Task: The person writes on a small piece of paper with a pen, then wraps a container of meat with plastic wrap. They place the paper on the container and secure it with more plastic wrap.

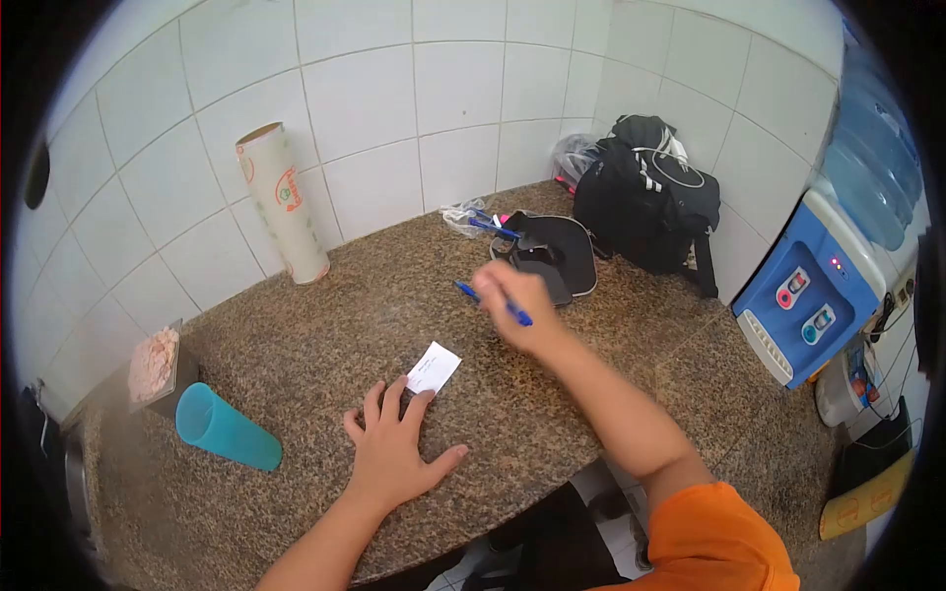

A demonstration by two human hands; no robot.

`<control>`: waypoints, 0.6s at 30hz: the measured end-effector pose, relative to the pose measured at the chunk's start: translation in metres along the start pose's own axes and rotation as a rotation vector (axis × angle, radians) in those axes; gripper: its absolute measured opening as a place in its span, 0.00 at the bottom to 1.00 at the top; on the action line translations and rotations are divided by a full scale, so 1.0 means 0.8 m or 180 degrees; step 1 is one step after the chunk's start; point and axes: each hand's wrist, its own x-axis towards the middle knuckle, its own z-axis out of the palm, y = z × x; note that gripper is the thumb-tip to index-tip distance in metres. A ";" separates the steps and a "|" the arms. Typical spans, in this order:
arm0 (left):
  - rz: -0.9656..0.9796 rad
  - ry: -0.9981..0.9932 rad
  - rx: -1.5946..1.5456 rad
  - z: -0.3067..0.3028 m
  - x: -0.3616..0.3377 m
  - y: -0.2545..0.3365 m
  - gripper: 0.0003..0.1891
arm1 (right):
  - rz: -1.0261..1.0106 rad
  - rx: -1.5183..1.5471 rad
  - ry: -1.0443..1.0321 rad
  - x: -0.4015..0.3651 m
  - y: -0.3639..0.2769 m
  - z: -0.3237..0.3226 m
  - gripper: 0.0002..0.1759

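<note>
A small white paper card (pixel 435 368) with faint lines of writing lies on the speckled granite counter (pixel 384 315). My left hand (pixel 394 451) rests flat with fingers spread, its fingertips touching the card's lower edge. Raised over the counter, my right hand (pixel 514 303) is closed around a blue pen (pixel 519 314); the pen is apart from the card. Just beyond that hand sits an open black case (pixel 564 251), with dark contents I cannot make out.
A teal cup (pixel 229 429) and a clear container of pinkish stuff (pixel 156 366) stand at left. A tall printed tube (pixel 283 205) is by the tiled wall. Plastic-wrapped pens (pixel 480 221) and a black backpack (pixel 645 197) are at the back. A blue water dispenser (pixel 810 286) stands right.
</note>
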 end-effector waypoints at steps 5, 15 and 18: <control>-0.0067 -0.0148 0.0004 -0.006 -0.002 0.003 0.49 | 0.0042 0.1494 -0.0685 -0.033 -0.042 0.068 0.14; -0.0103 -0.0025 0.0039 0.001 -0.003 -0.002 0.48 | 0.1107 0.2730 -0.1773 -0.033 -0.026 0.079 0.07; 0.0020 0.0120 0.0018 0.007 -0.005 -0.008 0.48 | 0.0761 0.2924 -0.1566 -0.033 -0.028 0.088 0.10</control>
